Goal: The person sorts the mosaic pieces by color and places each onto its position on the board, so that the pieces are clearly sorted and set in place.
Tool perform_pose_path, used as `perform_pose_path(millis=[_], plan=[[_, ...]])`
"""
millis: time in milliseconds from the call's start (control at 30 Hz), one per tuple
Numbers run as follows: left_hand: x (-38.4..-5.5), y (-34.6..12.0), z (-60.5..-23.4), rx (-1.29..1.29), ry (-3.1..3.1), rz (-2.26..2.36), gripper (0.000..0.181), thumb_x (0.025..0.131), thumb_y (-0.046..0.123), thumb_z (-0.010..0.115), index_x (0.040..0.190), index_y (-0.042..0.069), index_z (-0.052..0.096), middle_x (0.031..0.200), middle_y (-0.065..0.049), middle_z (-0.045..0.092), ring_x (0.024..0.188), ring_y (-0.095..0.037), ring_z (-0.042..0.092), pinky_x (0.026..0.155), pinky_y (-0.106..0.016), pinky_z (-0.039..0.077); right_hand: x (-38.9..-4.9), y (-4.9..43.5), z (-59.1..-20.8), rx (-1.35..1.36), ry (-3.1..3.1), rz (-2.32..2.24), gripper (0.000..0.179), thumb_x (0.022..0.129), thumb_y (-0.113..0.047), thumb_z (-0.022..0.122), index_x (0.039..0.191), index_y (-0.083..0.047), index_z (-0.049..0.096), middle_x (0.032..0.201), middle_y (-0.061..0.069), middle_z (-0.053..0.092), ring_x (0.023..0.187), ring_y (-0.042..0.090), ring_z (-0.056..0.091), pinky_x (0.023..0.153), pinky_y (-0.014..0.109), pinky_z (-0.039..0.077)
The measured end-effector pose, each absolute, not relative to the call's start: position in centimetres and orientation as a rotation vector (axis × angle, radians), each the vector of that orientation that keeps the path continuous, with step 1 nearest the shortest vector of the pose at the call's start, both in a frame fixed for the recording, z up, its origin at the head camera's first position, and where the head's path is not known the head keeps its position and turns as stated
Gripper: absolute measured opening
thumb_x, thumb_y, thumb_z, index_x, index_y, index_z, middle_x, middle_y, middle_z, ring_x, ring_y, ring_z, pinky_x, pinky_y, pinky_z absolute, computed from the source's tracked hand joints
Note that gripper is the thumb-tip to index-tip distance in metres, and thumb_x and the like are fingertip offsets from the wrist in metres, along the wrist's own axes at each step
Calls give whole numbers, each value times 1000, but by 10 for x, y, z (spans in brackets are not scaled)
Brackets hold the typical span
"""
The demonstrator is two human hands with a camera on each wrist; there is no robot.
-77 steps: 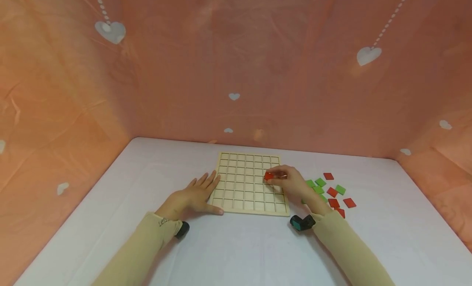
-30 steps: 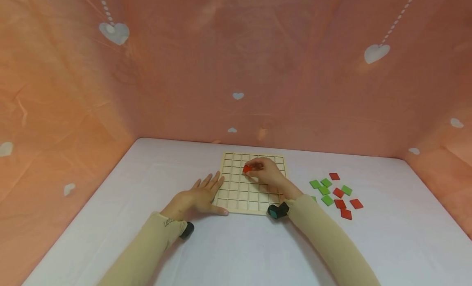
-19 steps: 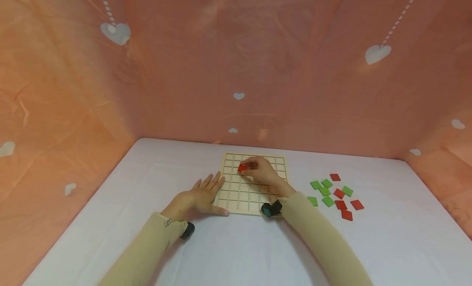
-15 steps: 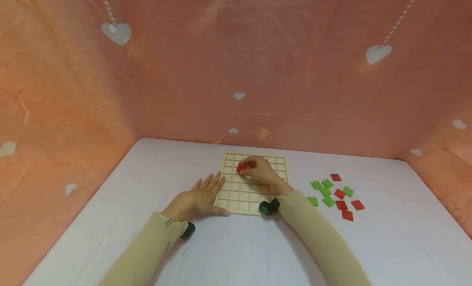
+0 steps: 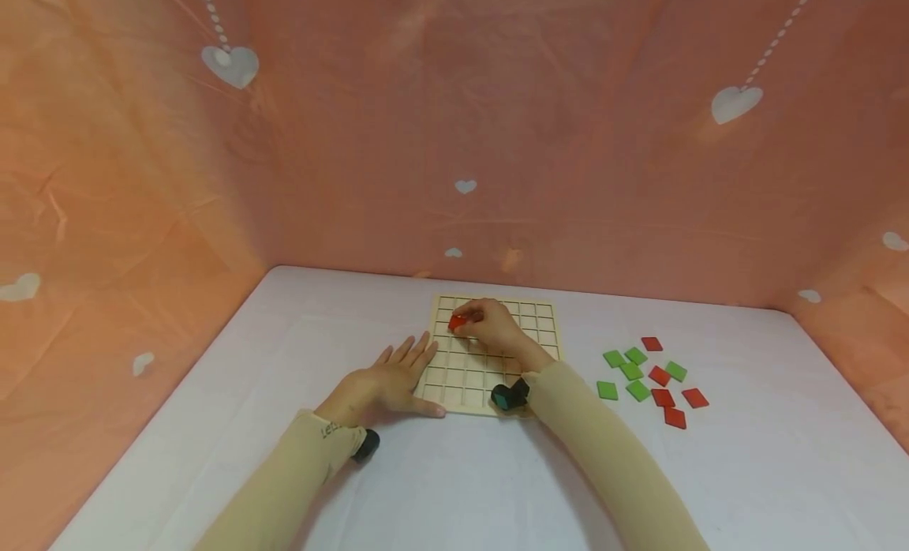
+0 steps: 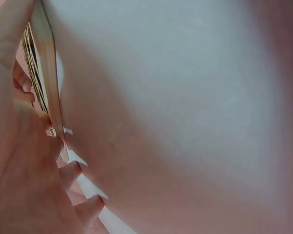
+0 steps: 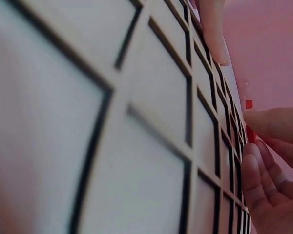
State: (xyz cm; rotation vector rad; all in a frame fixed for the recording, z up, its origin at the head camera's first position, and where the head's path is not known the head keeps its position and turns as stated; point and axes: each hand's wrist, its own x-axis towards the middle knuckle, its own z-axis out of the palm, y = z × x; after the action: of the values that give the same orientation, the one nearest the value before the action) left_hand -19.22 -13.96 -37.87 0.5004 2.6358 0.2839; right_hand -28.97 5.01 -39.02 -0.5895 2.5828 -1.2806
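The right hand [image 5: 495, 330] is farther left over the gridded wooden board [image 5: 455, 377] now, pinching a red square tile [image 5: 457, 323]. The left hand [image 5: 387, 385], fingers spread, touches the board's edge.

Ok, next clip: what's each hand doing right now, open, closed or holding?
Left hand: open, fingers spread at the left edge of the grid board.
Right hand: holding a red tile, pinched over the board.
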Motion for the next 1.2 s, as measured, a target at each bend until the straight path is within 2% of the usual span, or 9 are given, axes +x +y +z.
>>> perform_pose_path(millis=[533,833,1200], plan=[[-196,-141,-388,491,2643,270,107,83,64,60,155,12,1,162,-6,-10,149,-28,-6,120,-50,3,-293,41,-389,-662,2566,-1264,31,85,-10,70,116,-2,67,107,15,68,97,26,63,84,34,52],[-193,-143,-381,489,2623,261,105,84,63,59,155,11,1,162,-7,-10,149,-28,-6,120,-50,2,-296,33,-391,-708,2537,-1256,31,86,-10,69,116,-2,67,108,14,67,97,25,63,86,34,51],[-198,-141,-394,484,2645,275,107,82,65,60,155,13,2,162,-5,-9,149,-28,-6,119,-51,1,-299,35,-398,-745,2530,-1254,29,85,-8,69,113,-1,68,105,14,69,91,20,62,81,28,50]])
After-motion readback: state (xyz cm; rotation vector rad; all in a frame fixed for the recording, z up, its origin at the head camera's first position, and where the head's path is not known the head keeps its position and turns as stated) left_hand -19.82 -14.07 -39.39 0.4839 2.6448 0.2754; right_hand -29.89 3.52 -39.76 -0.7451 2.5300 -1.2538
